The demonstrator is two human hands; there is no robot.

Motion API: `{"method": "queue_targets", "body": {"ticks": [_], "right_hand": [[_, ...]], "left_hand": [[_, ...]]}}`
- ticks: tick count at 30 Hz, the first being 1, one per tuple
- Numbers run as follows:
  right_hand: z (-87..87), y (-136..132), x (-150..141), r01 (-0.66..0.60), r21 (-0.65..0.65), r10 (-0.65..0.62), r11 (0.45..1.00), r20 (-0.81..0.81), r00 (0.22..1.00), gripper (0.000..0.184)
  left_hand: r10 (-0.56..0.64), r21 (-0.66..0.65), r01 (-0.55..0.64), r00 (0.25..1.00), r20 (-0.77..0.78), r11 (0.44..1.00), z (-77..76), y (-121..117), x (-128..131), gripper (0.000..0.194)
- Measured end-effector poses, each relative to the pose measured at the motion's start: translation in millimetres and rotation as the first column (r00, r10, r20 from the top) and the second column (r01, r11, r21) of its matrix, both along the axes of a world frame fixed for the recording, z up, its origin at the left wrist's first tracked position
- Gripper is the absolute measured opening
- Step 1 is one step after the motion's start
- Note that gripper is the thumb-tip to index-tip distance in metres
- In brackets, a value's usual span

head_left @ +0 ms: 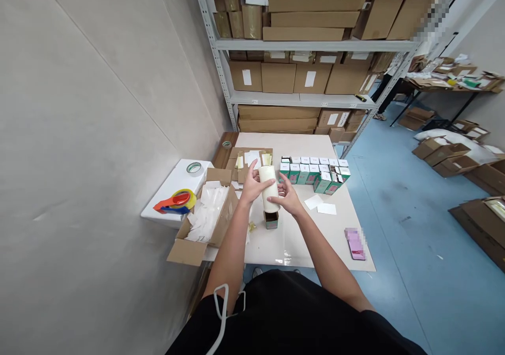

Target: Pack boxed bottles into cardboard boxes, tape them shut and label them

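While the left hand [251,185] curls around the upper part of a white roll [269,189], the right hand [290,198] grips its other side lower down, thumb and fingers bent against it. The roll is held tilted in the air between the two hands, above the middle of the bench [292,244] toward its left edge. Just below it, an open small box [271,221] stands upright, its dark inside showing; whether the roll touches its rim I cannot tell. As far as can be judged, this piece is partway handled: it is in the hands, and not inside the box.

Farther out, toward the bench's far right corner, green-and-white boxes [313,173] stand packed in rows. Most look closed and so probably finished, but a couple seem to have their tops up, so some closing appears left. Nearer the right edge lie two white slips [326,209], apart from any box. At the left edge, a big carton [224,218] stands with its flaps spread, well filled with white packing [207,213].
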State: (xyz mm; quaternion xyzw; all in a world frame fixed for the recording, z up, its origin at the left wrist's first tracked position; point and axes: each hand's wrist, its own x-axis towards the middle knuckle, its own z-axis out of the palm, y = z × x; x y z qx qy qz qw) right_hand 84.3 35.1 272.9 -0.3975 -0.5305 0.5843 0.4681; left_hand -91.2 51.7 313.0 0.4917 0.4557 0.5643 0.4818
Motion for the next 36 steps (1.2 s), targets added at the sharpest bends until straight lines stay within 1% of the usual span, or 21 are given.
{"method": "queue_targets", "body": {"ticks": [3,4,5,7,9,10,12,14,15,17,19,20,21,23,25,27,29,30,31,34,36], "right_hand": [[0.9,-5.5,1.0,-0.175,-0.032,0.173,0.984,-0.060,0.983,0.124],[1.4,-7.2,0.6,-0.201,-0.037,0.199,0.979,-0.066,0.978,0.125],[1.7,-8.7,-0.2,-0.195,-0.033,0.193,0.980,-0.056,0.980,0.126],[1.9,-11.3,-2.7,-0.104,0.001,0.104,0.995,0.007,0.995,0.129],[1.9,-13.5,-5.0,-0.008,0.057,0.003,0.998,0.084,0.996,0.130],[2.0,-14.4,-5.6,0.006,0.079,-0.014,0.997,0.103,0.995,0.131],[2.6,-15.7,-5.7,-0.045,0.082,0.039,0.996,0.079,0.996,0.129],[3.5,-16.4,-5.0,-0.122,0.051,0.122,0.991,0.013,0.992,0.128],[3.9,-16.7,-4.7,-0.130,0.037,0.130,0.991,-0.006,0.991,0.128],[4.5,-17.5,-5.2,-0.065,0.031,0.064,0.997,0.020,0.998,0.132],[4.9,-19.1,-7.0,0.033,0.061,-0.038,0.998,0.092,0.995,0.136],[5.1,-20.3,-8.2,0.054,0.078,-0.063,0.995,0.117,0.991,0.137],[5.4,-21.5,-9.5,0.047,0.086,-0.058,0.995,0.123,0.991,0.135],[6.2,-24.0,-11.8,-0.016,0.070,0.010,0.997,0.080,0.997,0.130],[7.0,-25.8,-13.5,-0.042,0.040,0.040,0.998,0.034,0.999,0.128],[7.3,-26.7,-14.2,0.034,0.037,-0.037,0.999,0.076,0.996,0.130],[6.9,-26.5,-13.9,0.127,0.067,-0.137,0.990,0.162,0.977,0.136],[6.4,-26.0,-13.4,0.135,0.075,-0.147,0.988,0.183,0.972,0.137],[5.8,-25.4,-12.9,0.113,0.073,-0.124,0.991,0.180,0.976,0.137],[2.9,-23.1,-11.1,-0.014,0.040,0.011,0.999,0.088,0.996,0.131],[-0.1,-21.9,-10.7,-0.010,0.031,0.008,0.999,0.082,0.997,0.129]], "left_hand": [[-0.032,0.002,0.032,0.997,0.067,0.999,0.5,-1.1,-2.6,0.126],[-0.055,0.002,0.055,0.995,0.086,0.999,0.5,-1.9,-2.7,0.125],[-0.074,0.005,0.074,0.992,0.098,0.997,0.6,-2.7,-2.3,0.124],[-0.082,0.012,0.081,0.993,0.090,0.997,1.2,-3.7,-0.8,0.120],[-0.039,0.012,0.039,0.997,0.066,0.999,2.4,-3.6,1.0,0.120],[-0.012,0.008,0.012,0.998,0.060,1.000,3.1,-3.3,1.5,0.121],[0.013,-0.008,-0.012,0.997,0.072,1.000,4.6,-2.6,1.6,0.123],[-0.007,-0.019,0.009,0.995,0.099,1.000,6.1,-2.4,0.7,0.122],[-0.021,-0.020,0.023,0.994,0.111,1.000,6.8,-2.5,0.0,0.120],[-0.041,-0.016,0.043,0.993,0.114,0.999,8.1,-2.9,-1.1,0.118],[-0.033,-0.013,0.034,0.995,0.096,0.999,8.9,-3.3,-1.7,0.121],[-0.026,-0.017,0.027,0.996,0.085,0.999,9.0,-3.5,-1.7,0.123],[-0.021,-0.024,0.023,0.997,0.078,0.999,8.9,-3.9,-1.4,0.125],[-0.030,-0.035,0.033,0.996,0.086,0.999,8.0,-5.0,-0.1,0.127],[-0.065,-0.023,0.067,0.993,0.102,0.997,6.9,-6.1,2.0,0.124],[-0.070,0.012,0.069,0.993,0.090,0.998,6.4,-6.6,4.0,0.120],[-0.037,0.033,0.036,0.998,0.052,0.999,6.5,-6.0,4.7,0.118],[-0.021,0.032,0.020,0.999,0.038,0.999,6.6,-5.4,4.3,0.119],[-0.018,0.024,0.017,0.999,0.036,1.000,6.5,-4.8,3.4,0.120],[-0.063,0.001,0.063,0.994,0.087,0.998,4.5,-3.3,-0.6,0.117],[-0.076,0.002,0.076,0.992,0.103,0.997,2.1,-3.0,-2.7,0.111]]}}
